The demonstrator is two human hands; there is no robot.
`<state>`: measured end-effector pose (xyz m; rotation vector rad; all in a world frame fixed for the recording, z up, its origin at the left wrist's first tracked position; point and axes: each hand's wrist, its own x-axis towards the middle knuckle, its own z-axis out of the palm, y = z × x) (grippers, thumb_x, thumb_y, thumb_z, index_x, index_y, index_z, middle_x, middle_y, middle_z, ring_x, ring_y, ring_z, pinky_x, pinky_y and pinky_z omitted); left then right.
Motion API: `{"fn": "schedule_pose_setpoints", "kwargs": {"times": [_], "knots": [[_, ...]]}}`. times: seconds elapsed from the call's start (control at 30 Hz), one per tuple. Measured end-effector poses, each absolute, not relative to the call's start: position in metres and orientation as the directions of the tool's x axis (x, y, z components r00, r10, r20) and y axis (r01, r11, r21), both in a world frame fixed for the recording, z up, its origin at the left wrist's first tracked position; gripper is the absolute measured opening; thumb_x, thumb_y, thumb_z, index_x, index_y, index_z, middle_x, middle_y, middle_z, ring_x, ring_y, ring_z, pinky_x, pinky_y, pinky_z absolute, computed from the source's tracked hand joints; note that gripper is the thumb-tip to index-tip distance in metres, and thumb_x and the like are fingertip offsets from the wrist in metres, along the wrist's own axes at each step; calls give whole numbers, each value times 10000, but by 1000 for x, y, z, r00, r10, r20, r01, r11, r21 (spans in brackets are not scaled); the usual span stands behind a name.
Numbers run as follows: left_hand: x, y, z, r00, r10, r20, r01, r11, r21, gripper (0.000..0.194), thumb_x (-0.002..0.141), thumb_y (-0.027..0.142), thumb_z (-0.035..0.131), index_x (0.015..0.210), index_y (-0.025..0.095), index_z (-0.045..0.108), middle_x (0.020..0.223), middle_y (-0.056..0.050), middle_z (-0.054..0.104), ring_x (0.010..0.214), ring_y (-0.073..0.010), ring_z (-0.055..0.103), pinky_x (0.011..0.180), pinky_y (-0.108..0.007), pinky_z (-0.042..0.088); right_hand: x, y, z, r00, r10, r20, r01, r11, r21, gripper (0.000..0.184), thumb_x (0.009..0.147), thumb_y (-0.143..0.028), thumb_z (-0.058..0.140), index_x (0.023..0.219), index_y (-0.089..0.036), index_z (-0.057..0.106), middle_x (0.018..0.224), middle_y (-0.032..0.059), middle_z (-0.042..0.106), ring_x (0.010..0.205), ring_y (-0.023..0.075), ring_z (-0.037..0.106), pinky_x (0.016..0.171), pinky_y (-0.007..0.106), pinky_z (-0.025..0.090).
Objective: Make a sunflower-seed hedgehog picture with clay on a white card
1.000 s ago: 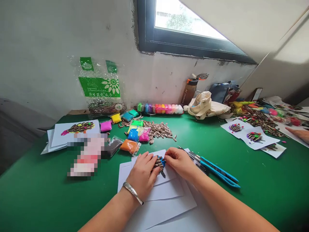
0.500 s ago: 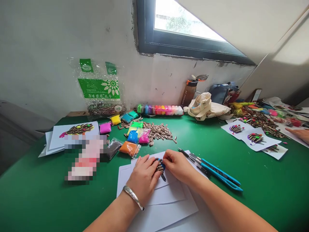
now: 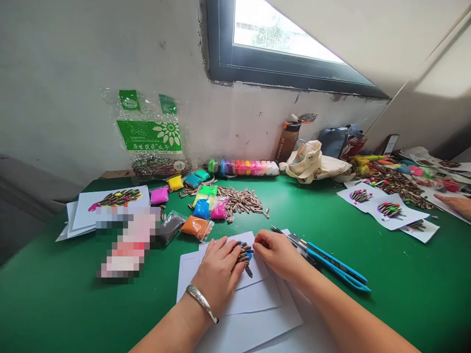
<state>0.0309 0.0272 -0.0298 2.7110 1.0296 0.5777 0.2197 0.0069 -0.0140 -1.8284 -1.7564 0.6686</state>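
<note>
My left hand (image 3: 220, 267), with a silver bangle at the wrist, lies flat on white paper (image 3: 257, 304). Its fingertips rest at the left side of a small figure of striped sunflower seeds (image 3: 243, 253) set on blue clay (image 3: 250, 255). A dark grey piece (image 3: 249, 271) sticks out at the figure's lower end. My right hand (image 3: 275, 251) is just right of the figure, thumb and fingers pinched together at the blue edge; anything between them is hidden. Beyond both hands lies a pile of loose sunflower seeds (image 3: 245, 202).
A blue cutter (image 3: 338, 267) and pens (image 3: 290, 238) lie right of my right hand. Clay packets, orange (image 3: 196, 226) and black (image 3: 172, 228) among them, lie beyond my left hand. Finished seed pictures (image 3: 390, 211) are at the right, near another person's hand (image 3: 459, 203).
My right hand has shifted slightly right, away from the figure, uncovering more of its seeds and blue clay. My left hand stays nearly in place.
</note>
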Motion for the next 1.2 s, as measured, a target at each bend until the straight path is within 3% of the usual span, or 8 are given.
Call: {"fn": "schedule_pose_setpoints", "kwargs": {"times": [0.4,0.63,0.97,1.2], "knots": [[32,25,-28,675,682,280,603,-729,324,310,911,256,464,1156,151,621,1214,-103,630,1178,-329,519,1003,-605,386,210,3,-17,-29,1000,-3,817,22,-576,170,856,-171,441,756,-190,577,716,20,647,651,135,543,592,221,322],[30,26,-29,675,680,286,594,-730,337,312,903,252,477,1166,155,613,1212,-105,631,1184,-327,514,1006,-606,382,217,5,-16,18,999,49,769,18,-639,143,856,-187,448,788,-195,572,688,-3,623,641,134,535,591,220,333],[32,26,-26,680,685,262,603,-725,333,313,910,243,456,1163,143,611,1218,-108,627,1181,-331,514,1003,-604,381,207,3,-18,-21,998,65,837,53,-544,191,873,-169,410,746,-191,550,679,5,607,613,130,494,577,226,309],[30,25,-28,680,685,260,603,-725,333,317,902,241,473,1175,143,601,1231,-117,615,1191,-334,504,1008,-611,372,217,11,-14,-19,996,90,814,68,-578,199,868,-180,428,804,-183,617,707,8,643,637,127,537,591,214,348]]}}
